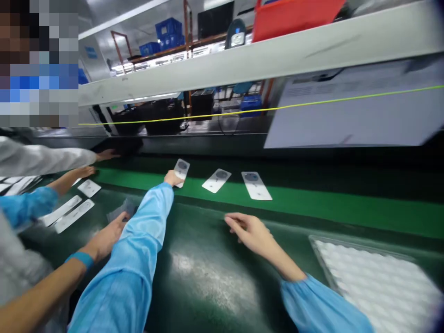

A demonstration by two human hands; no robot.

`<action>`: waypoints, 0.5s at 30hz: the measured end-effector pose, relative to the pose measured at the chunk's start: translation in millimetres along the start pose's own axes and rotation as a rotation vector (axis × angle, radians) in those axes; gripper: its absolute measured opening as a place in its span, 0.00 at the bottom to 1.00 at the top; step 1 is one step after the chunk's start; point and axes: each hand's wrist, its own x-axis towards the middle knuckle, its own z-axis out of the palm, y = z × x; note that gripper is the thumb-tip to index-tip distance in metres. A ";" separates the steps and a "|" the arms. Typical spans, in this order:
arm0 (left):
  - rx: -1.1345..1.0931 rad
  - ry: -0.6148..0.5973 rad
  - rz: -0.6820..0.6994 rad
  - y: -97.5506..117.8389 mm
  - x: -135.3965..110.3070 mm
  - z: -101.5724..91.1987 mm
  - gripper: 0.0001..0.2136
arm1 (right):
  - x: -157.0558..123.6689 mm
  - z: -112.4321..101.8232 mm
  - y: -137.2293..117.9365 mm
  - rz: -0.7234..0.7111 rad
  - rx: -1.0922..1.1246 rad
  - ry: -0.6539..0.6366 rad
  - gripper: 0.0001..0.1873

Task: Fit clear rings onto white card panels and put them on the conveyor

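Observation:
On the bright green strip, my left hand [173, 178] reaches out in a blue sleeve, its fingers closed on the lower edge of a white phone-shaped panel [182, 169] with a grey round patch. Two similar panels lie to its right: a tilted middle panel [217, 181] and a right-hand panel [257, 186]. My right hand [251, 231] hovers over the dark green work surface [208, 273], nearer to me than the strip. Its thumb and fingertips are drawn together, and nothing shows between them.
A clear tray [381, 282] with white bumpy lining sits at the right. A co-worker's hand [107, 238] with a blue wristband is by a grey translucent sheet [121, 210], close to my left arm. Other people's arms and white panels [74, 216] are farther left. A shelf beam [208, 62] crosses above.

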 end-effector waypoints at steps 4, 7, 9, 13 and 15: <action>0.092 -0.093 -0.151 -25.4 -34.3 -8.8 0.14 | -19.5 0.8 22.0 0.111 0.217 0.030 0.35; 0.084 -0.266 -0.229 -51.3 -93.0 -1.6 0.16 | -34.6 4.7 23.5 0.121 0.269 0.016 0.35; 0.044 -0.403 -0.246 -61.4 -132.6 5.0 0.20 | -54.5 6.0 16.1 0.080 0.221 -0.035 0.31; -0.200 -0.264 -0.322 -69.1 -166.1 9.6 0.20 | -92.5 13.0 1.9 0.040 0.121 -0.180 0.29; -0.362 -0.204 -0.405 -73.6 -163.3 12.5 0.20 | -101.4 17.5 2.4 0.039 0.075 -0.209 0.27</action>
